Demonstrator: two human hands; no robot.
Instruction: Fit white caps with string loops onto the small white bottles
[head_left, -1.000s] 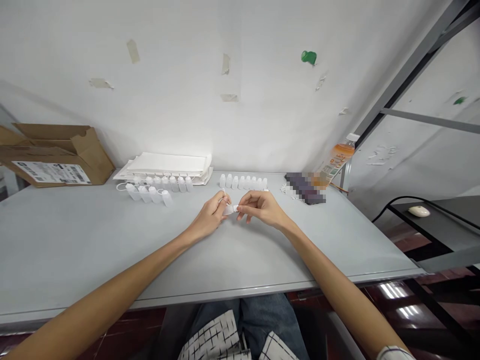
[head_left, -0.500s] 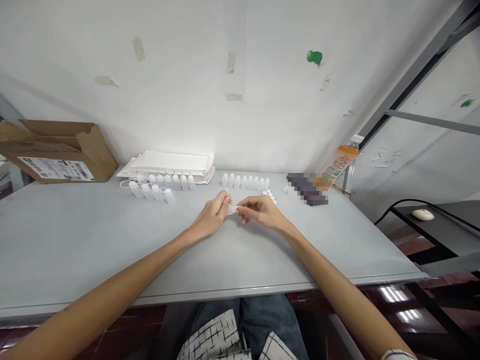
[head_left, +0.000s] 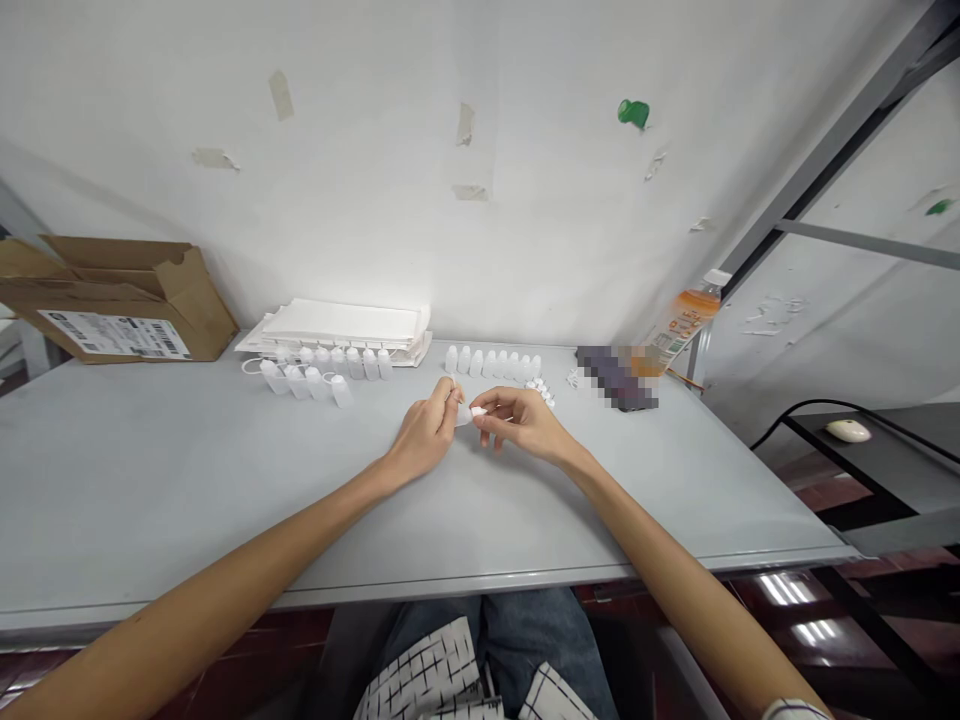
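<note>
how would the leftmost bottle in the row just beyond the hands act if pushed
The leftmost bottle would probably tip easily, being upright and narrow. It is likely light for its size, as its walls look like translucent plastic. It might bump the next bottle, standing close beside it.

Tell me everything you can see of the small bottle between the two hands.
The small bottle is whitish and translucent, apparently plastic. It is tipped sideways over the table, one end toward the right hand. The left hand grips its body, hiding much of it; the right fingertips pinch a white cap-like piece at that end. How firmly that piece sits cannot be told.
</note>
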